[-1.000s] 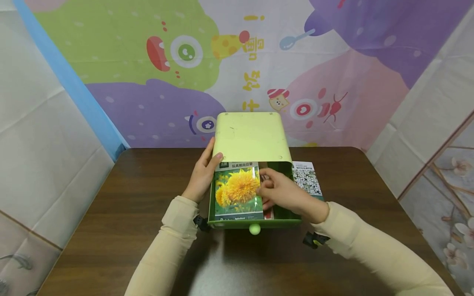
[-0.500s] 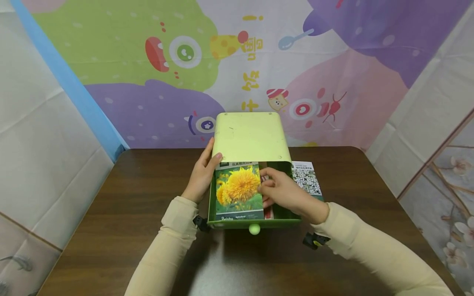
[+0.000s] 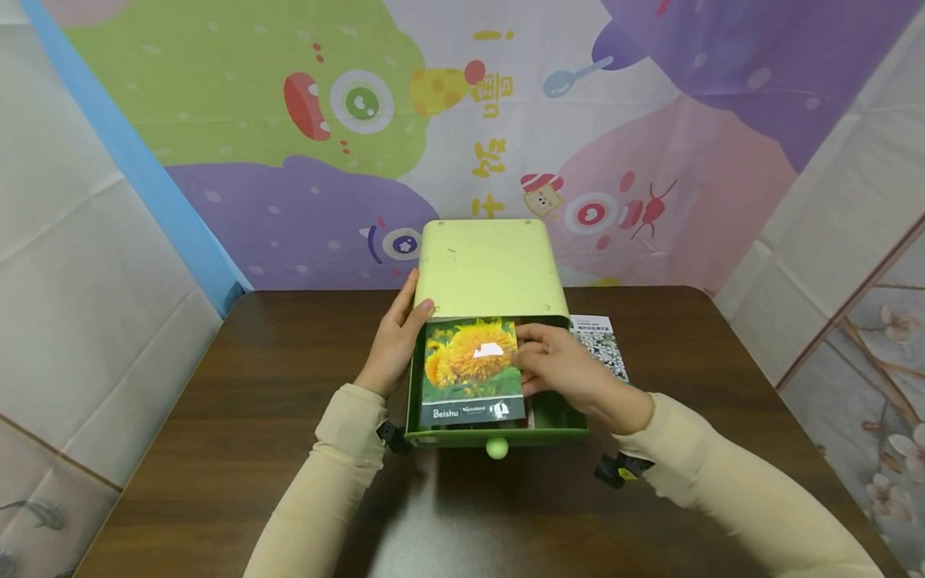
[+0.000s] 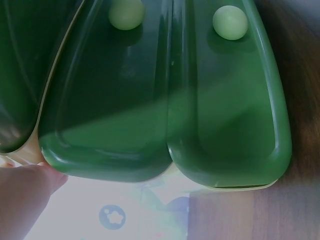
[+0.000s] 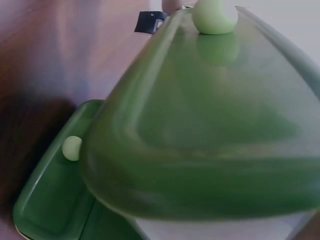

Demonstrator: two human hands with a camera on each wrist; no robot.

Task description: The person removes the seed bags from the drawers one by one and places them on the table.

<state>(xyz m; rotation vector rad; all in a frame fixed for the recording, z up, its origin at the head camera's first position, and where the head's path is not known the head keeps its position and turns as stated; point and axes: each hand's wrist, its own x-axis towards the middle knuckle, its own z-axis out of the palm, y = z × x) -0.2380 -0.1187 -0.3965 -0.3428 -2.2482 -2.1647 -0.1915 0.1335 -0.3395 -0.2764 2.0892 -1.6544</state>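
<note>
A pale yellow-green cabinet [image 3: 487, 265] stands on the table with its green top drawer [image 3: 556, 417] pulled out. My left hand [image 3: 393, 341] steadies the cabinet's left side, fingers fairly straight along it and thumb at the top front corner; part of that hand [image 4: 27, 192] shows in the left wrist view. Inside the drawer, a seed packet [image 3: 470, 381] with yellow flowers faces up. My right hand [image 3: 560, 361] pinches its right edge. The drawer front [image 5: 210, 115] hides the right hand in the right wrist view.
A second seed packet [image 3: 600, 341], with white flowers, lies on the brown table [image 3: 289, 353] right of the cabinet. Two shut lower drawers carry round knobs [image 4: 230, 22]. The top drawer's own knob [image 3: 497, 448] sticks out in front. A cartoon cloth [image 3: 289, 217] hangs behind.
The yellow-flower packet has shifted slightly right and lifted at its near edge, now catching glare. My right hand has moved a little right with it. The left hand has stayed put.
</note>
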